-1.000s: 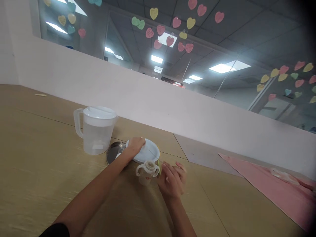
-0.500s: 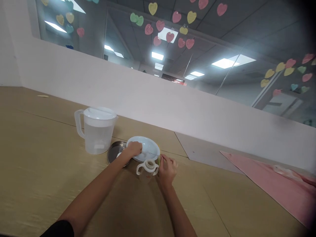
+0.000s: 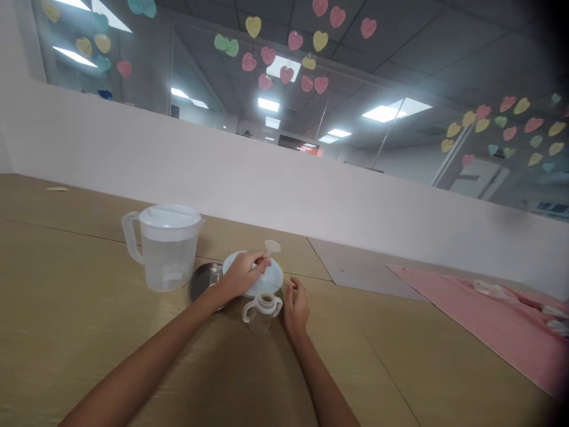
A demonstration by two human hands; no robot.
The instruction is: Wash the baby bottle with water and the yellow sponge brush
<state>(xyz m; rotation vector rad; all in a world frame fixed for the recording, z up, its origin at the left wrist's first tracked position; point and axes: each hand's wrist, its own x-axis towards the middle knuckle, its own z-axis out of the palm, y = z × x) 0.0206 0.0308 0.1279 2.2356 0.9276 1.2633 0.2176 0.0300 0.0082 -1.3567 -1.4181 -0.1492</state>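
My left hand [image 3: 242,274] rests over a round white plate [image 3: 262,280] and appears shut on the handle of a small translucent spoon [image 3: 272,247], whose bowl sticks out past my fingers. My right hand [image 3: 296,308] sits on the table with loosely curled fingers, holding nothing, just to the right of a clear two-handled baby bottle [image 3: 262,313]. The bottle has no cap and stands upright in front of the plate. Left of my left hand lies a dark metal lid [image 3: 203,281], partly hidden by my wrist. A yellow-green rim [image 3: 281,279] shows under the plate's edge.
A clear plastic pitcher [image 3: 166,249] with a white lid stands on the wooden table [image 3: 89,356], holding some water. A pink cloth [image 3: 480,320] lies to the right. Behind the table runs a low white wall [image 3: 222,172], topped by glass with paper hearts.
The spoon now shows above the plate, gripped by my left hand. My right hand has drawn back toward me and curled. The view has tilted slightly.
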